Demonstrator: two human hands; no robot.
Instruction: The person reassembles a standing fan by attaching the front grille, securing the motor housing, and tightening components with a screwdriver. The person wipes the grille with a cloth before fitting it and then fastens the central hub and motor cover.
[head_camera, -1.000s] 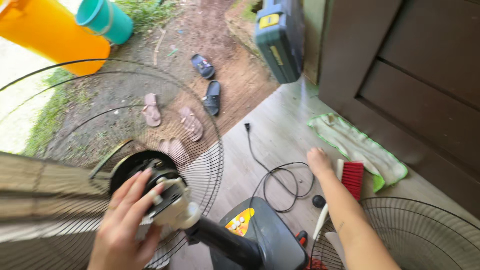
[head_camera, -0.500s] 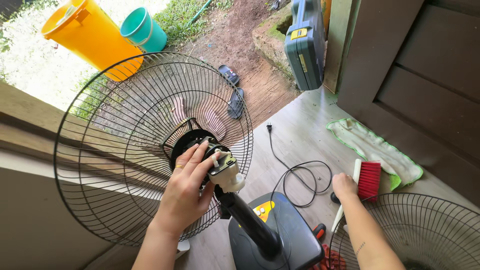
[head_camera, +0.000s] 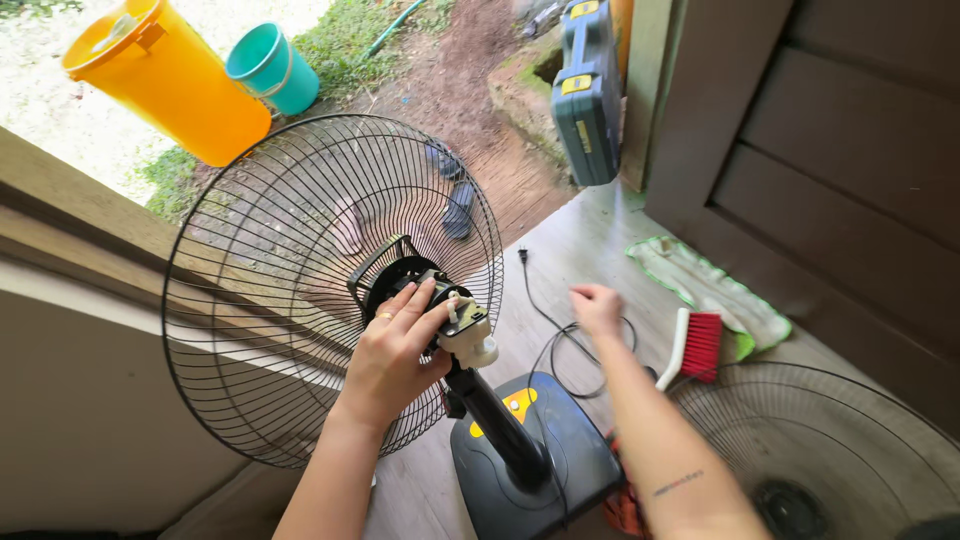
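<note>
A pale wooden floor (head_camera: 590, 250) runs to a dark brown panelled door (head_camera: 830, 170) on the right. Far outside, daylight falls on bare soil (head_camera: 450, 90) and grass (head_camera: 350, 40).

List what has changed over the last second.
The right hand has lifted off the floor near the red brush and now hangs above the black cord, holding nothing. The left hand still grips the fan motor; the grille is unchanged.
</note>
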